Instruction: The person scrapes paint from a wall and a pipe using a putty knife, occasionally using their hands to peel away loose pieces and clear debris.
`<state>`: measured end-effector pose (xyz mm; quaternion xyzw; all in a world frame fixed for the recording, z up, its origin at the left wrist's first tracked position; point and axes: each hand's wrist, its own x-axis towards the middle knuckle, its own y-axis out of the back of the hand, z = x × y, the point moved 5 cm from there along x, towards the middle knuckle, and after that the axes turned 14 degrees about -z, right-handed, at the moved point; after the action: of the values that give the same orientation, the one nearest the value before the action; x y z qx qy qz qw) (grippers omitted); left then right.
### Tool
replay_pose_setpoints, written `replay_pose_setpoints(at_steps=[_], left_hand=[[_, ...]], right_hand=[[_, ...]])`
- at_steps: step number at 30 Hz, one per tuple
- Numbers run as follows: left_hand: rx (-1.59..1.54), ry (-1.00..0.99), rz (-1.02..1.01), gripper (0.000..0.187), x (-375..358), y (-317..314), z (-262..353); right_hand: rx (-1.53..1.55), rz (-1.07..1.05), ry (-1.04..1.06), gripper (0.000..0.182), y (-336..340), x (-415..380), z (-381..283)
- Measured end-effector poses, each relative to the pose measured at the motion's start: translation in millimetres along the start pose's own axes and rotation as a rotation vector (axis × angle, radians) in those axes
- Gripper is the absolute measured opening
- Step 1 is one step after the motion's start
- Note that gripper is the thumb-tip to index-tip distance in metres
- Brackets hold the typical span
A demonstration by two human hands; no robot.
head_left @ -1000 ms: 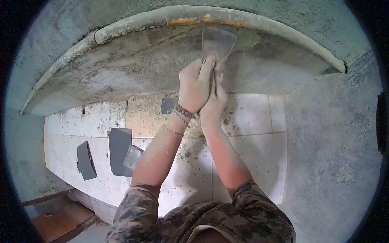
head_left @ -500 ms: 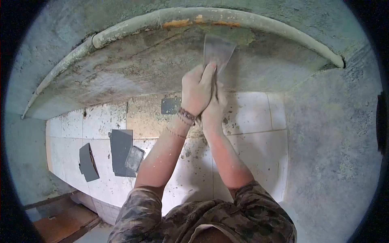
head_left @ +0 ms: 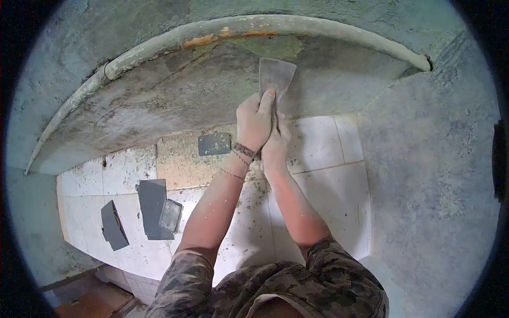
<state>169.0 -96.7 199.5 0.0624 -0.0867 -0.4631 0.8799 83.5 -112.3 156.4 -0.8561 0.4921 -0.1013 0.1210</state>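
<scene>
A wide metal scraper lies against the stained grey wall, its blade pointing up toward the pipe. My left hand, with bead bracelets at the wrist, is closed round the handle, thumb stretched up to the base of the blade. Just below and to the right, my right hand also grips the handle, partly hidden behind the left. Pale dust coats both hands and forearms.
A painted pipe with orange bare patches crosses the wall above. On the debris-strewn white tiled surface lie dark sheets, a folded dark piece, a small grey block and a dark rectangle. Another wall stands at right.
The scraper blade has moved down the wall, away from the pipe, with both hands still on it. The camera view has shifted slightly.
</scene>
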Motion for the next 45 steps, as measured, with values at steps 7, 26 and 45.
replay_pose_setpoints(at_steps=[7,26,45], left_hand=[[-0.108,-0.029,-0.005,0.042,1,-21,-16],[-0.061,-0.048,-0.010,0.043,6,-30,-20],[-0.087,-0.102,-0.060,0.041,18,-28,40]], right_hand=[[-0.008,-0.054,0.049,0.033,23,7,15],[0.062,-0.015,0.075,0.029,30,11,23],[-0.053,0.017,0.104,0.023,24,28,-33]])
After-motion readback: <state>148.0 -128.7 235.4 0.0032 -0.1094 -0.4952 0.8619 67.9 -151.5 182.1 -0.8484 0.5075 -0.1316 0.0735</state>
